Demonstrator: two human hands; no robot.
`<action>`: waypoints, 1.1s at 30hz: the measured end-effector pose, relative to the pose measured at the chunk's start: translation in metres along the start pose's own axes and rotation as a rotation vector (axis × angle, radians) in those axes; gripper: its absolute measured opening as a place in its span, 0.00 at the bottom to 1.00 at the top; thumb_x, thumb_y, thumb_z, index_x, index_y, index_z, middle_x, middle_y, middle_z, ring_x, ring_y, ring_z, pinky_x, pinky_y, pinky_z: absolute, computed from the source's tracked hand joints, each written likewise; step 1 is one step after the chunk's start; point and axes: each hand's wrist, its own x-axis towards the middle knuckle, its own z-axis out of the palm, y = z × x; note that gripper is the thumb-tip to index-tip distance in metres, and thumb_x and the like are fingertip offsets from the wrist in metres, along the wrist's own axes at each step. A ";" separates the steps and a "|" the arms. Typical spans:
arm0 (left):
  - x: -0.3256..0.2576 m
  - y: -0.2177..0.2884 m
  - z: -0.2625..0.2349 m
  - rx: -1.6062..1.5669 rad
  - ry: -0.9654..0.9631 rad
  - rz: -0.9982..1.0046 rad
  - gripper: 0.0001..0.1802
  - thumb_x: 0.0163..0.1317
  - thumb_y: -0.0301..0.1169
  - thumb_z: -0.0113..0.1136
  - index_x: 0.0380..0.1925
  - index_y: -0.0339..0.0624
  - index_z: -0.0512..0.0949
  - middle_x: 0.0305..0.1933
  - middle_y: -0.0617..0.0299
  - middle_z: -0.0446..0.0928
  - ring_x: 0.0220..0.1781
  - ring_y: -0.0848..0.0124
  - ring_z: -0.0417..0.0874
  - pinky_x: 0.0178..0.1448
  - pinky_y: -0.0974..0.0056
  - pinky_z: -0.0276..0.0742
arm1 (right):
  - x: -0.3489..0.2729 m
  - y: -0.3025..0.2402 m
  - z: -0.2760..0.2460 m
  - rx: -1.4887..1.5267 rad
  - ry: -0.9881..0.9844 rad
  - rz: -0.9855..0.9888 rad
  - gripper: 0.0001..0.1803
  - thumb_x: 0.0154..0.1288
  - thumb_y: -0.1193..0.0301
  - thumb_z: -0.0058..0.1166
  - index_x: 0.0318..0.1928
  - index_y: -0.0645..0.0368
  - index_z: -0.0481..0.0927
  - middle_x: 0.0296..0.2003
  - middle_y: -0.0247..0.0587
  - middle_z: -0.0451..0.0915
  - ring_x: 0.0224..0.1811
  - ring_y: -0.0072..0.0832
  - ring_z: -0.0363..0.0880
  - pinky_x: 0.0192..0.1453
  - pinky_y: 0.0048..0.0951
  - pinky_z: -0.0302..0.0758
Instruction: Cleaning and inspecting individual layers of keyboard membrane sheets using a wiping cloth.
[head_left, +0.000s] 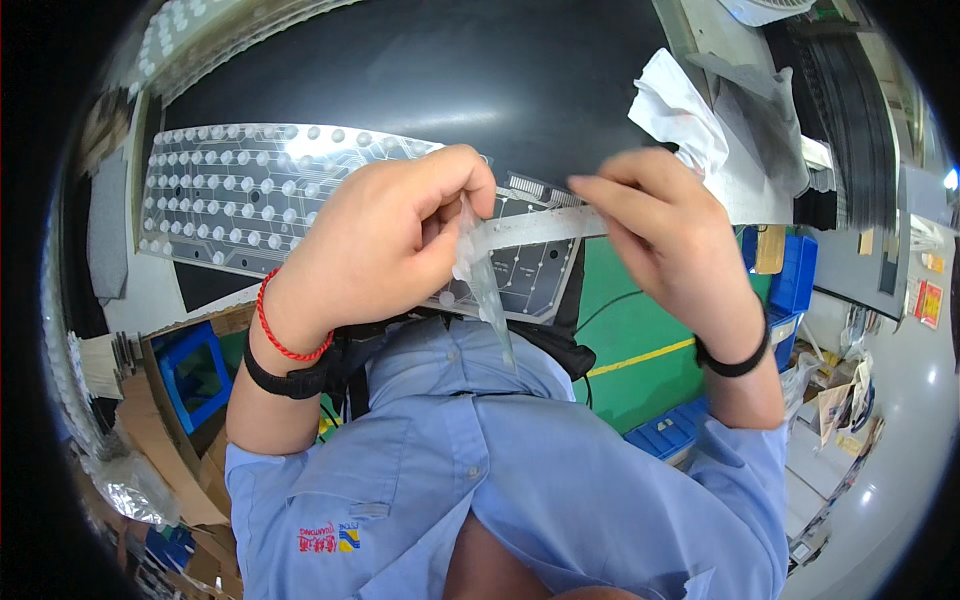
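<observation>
My left hand [400,230] is closed, pinching a crumpled translucent film [488,295] that dangles in front of my shirt. From there a narrow whitish strip [545,229] stretches across to my right hand [660,205]. That hand's fingers are bent around the strip's far end, slightly blurred. Beneath both hands lies a keyboard membrane sheet [215,195], clear and grey with printed circuit lines and rows of white domes. My left hand hides its middle. Its right part, darker grey, shows under the strip and reaches the table's near edge.
A black table top [450,75] spreads out beyond the sheet. White crumpled tissue [680,110] and a grey plastic sheet [765,125] lie at the right, beside a stack of dark sheets [850,130]. Blue bins [793,275] stand lower right, a cardboard box [165,430] lower left.
</observation>
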 end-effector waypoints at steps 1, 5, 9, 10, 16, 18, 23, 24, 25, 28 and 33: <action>0.000 0.001 0.000 0.002 -0.006 0.003 0.03 0.66 0.23 0.53 0.39 0.38 0.72 0.31 0.68 0.70 0.29 0.82 0.68 0.32 0.74 0.65 | 0.009 -0.004 0.009 0.055 0.031 -0.052 0.18 0.50 0.81 0.59 0.45 0.60 0.84 0.40 0.45 0.80 0.44 0.43 0.80 0.48 0.38 0.79; -0.003 0.002 0.000 -0.034 -0.010 -0.058 0.03 0.67 0.23 0.51 0.39 0.38 0.72 0.31 0.68 0.71 0.30 0.82 0.67 0.32 0.74 0.65 | 0.009 -0.012 0.028 -0.008 -0.022 -0.032 0.18 0.51 0.81 0.57 0.45 0.63 0.83 0.41 0.47 0.80 0.45 0.43 0.80 0.48 0.38 0.79; -0.001 0.004 0.000 -0.055 -0.015 -0.073 0.02 0.69 0.24 0.52 0.39 0.38 0.72 0.32 0.69 0.70 0.31 0.82 0.67 0.34 0.74 0.65 | -0.026 0.006 -0.007 -0.008 -0.087 0.137 0.17 0.51 0.83 0.59 0.45 0.63 0.84 0.38 0.47 0.80 0.43 0.45 0.80 0.47 0.39 0.79; -0.001 0.005 0.000 -0.053 -0.019 -0.069 0.02 0.69 0.24 0.52 0.39 0.38 0.72 0.32 0.69 0.70 0.31 0.82 0.67 0.34 0.74 0.65 | -0.026 0.007 -0.011 0.012 -0.100 0.169 0.18 0.51 0.83 0.59 0.45 0.63 0.84 0.37 0.47 0.80 0.43 0.45 0.80 0.47 0.39 0.79; -0.003 0.006 0.000 -0.079 0.000 -0.143 0.01 0.69 0.23 0.52 0.39 0.38 0.72 0.33 0.70 0.70 0.33 0.83 0.68 0.36 0.74 0.65 | -0.003 -0.007 0.020 -0.032 -0.026 -0.033 0.16 0.48 0.81 0.59 0.41 0.63 0.83 0.37 0.45 0.79 0.44 0.42 0.80 0.47 0.37 0.79; -0.003 0.001 0.002 -0.091 0.006 -0.092 0.01 0.70 0.23 0.52 0.39 0.39 0.72 0.34 0.69 0.70 0.34 0.83 0.67 0.37 0.75 0.65 | -0.030 0.002 0.002 -0.079 -0.052 0.071 0.16 0.49 0.82 0.59 0.42 0.63 0.83 0.37 0.44 0.79 0.42 0.43 0.80 0.46 0.36 0.79; 0.001 0.006 0.002 -0.097 0.001 -0.110 0.01 0.71 0.24 0.53 0.39 0.39 0.72 0.35 0.69 0.70 0.35 0.82 0.67 0.39 0.75 0.65 | -0.004 0.002 0.006 0.055 0.083 -0.019 0.14 0.52 0.81 0.60 0.42 0.62 0.83 0.38 0.45 0.79 0.44 0.43 0.80 0.48 0.38 0.79; 0.000 0.007 0.002 -0.098 0.003 -0.120 0.01 0.71 0.25 0.53 0.39 0.39 0.72 0.35 0.68 0.70 0.35 0.82 0.68 0.39 0.74 0.66 | 0.001 -0.001 0.014 0.055 0.087 -0.017 0.14 0.52 0.81 0.60 0.42 0.62 0.83 0.38 0.45 0.79 0.44 0.43 0.80 0.48 0.38 0.79; -0.001 0.006 0.004 -0.095 0.000 -0.119 0.01 0.71 0.25 0.53 0.39 0.39 0.72 0.35 0.68 0.70 0.35 0.82 0.68 0.39 0.74 0.66 | 0.003 -0.003 0.021 0.054 0.045 -0.030 0.13 0.52 0.81 0.59 0.41 0.62 0.83 0.38 0.45 0.79 0.45 0.43 0.80 0.48 0.38 0.79; -0.004 -0.002 0.010 -0.109 0.163 0.056 0.06 0.62 0.17 0.52 0.37 0.39 0.73 0.23 0.65 0.69 0.22 0.77 0.66 0.27 0.69 0.62 | -0.013 0.004 0.003 -0.029 -0.055 -0.001 0.13 0.52 0.81 0.57 0.40 0.61 0.83 0.38 0.44 0.79 0.43 0.43 0.80 0.45 0.40 0.79; -0.005 0.001 0.003 -0.130 -0.001 -0.103 0.01 0.69 0.25 0.53 0.38 0.40 0.72 0.33 0.72 0.70 0.31 0.85 0.67 0.34 0.76 0.64 | 0.001 0.027 -0.032 -0.078 -0.096 0.040 0.13 0.54 0.81 0.58 0.41 0.61 0.85 0.38 0.47 0.82 0.40 0.45 0.81 0.46 0.42 0.78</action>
